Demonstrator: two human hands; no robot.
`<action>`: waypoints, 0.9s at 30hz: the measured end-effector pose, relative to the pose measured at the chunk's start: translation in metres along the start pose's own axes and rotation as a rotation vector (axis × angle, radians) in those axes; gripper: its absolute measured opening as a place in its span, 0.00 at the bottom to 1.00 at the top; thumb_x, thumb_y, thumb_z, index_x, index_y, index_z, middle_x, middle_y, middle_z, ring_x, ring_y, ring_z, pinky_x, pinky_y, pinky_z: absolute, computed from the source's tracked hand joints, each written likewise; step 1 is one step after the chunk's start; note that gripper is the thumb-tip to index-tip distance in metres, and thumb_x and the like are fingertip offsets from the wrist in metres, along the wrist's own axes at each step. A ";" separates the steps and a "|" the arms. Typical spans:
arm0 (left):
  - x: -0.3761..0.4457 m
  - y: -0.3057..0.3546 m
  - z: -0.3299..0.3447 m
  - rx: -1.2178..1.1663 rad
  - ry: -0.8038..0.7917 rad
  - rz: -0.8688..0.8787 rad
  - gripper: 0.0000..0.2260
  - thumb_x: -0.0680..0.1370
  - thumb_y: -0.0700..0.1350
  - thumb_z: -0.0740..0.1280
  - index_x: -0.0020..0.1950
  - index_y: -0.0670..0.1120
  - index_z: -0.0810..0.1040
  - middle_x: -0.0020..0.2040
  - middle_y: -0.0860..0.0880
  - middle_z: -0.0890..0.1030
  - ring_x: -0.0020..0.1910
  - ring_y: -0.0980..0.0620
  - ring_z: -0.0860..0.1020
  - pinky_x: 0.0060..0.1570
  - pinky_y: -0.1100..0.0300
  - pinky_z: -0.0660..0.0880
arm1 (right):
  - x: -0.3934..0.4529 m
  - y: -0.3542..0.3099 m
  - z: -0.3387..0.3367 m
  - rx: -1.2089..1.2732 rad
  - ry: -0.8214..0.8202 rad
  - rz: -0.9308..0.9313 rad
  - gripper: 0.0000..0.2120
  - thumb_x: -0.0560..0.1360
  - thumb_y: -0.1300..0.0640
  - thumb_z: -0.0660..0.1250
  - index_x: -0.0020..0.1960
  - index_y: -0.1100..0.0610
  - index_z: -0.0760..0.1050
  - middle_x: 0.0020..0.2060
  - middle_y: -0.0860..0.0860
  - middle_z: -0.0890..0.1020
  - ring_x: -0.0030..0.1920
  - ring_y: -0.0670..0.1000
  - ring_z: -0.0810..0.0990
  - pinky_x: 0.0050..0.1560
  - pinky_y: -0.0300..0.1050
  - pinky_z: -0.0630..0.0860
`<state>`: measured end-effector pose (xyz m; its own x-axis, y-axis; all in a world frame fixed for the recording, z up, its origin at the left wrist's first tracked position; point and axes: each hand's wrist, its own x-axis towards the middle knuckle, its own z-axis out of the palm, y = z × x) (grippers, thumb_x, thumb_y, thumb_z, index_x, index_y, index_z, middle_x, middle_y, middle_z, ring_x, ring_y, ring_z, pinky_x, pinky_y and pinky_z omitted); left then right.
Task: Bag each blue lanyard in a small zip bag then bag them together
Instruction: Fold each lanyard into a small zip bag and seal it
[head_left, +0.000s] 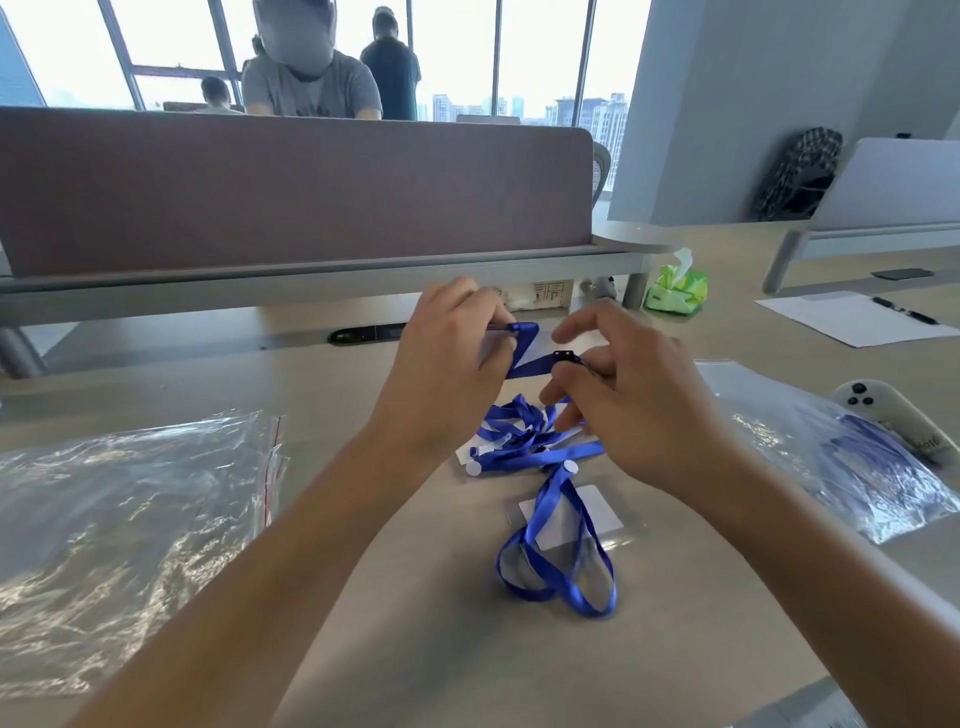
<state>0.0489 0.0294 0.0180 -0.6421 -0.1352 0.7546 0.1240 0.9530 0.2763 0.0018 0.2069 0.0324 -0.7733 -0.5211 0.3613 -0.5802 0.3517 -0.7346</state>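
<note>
My left hand (447, 353) pinches a folded end of a blue lanyard (524, 358) above the table. My right hand (623, 395) pinches the same strap near its black clip (566, 357). Below the hands lies a tangle of blue lanyard (524, 436) with white snap buttons. A further loop of blue lanyard (561, 566) lies across a small zip bag (602, 514) holding a white card. On the left lies a large clear zip bag (130, 530) with a red seal line.
Another clear bag (852, 467) with blue lanyards inside lies at the right, beside a white controller (893, 415). A green tissue pack (675, 288), paper and pen (852, 317) sit further back. A desk divider (291, 187) stands behind, with people beyond it.
</note>
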 end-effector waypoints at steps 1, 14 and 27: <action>0.000 0.000 -0.001 0.007 -0.011 0.019 0.02 0.77 0.38 0.69 0.46 0.44 0.77 0.45 0.55 0.72 0.47 0.54 0.68 0.43 0.70 0.62 | 0.001 0.000 -0.001 -0.004 0.006 -0.006 0.06 0.80 0.60 0.67 0.52 0.49 0.77 0.36 0.46 0.87 0.34 0.45 0.86 0.44 0.51 0.84; 0.002 0.011 -0.004 0.042 -0.277 0.057 0.08 0.81 0.43 0.68 0.59 0.47 0.83 0.53 0.51 0.78 0.53 0.56 0.68 0.53 0.62 0.69 | 0.023 0.003 -0.020 -0.227 0.079 -0.179 0.05 0.77 0.57 0.73 0.48 0.47 0.86 0.39 0.41 0.86 0.41 0.41 0.84 0.49 0.39 0.80; 0.000 0.005 -0.008 -0.156 -0.258 0.105 0.05 0.77 0.40 0.73 0.51 0.46 0.82 0.46 0.54 0.77 0.47 0.56 0.73 0.45 0.67 0.69 | 0.037 0.022 -0.009 0.181 -0.053 0.091 0.03 0.79 0.61 0.72 0.52 0.57 0.81 0.38 0.52 0.87 0.37 0.47 0.84 0.41 0.35 0.77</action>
<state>0.0558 0.0324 0.0246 -0.7879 0.0542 0.6134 0.3016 0.9024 0.3077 -0.0416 0.2022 0.0351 -0.8029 -0.5354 0.2620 -0.4498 0.2557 -0.8558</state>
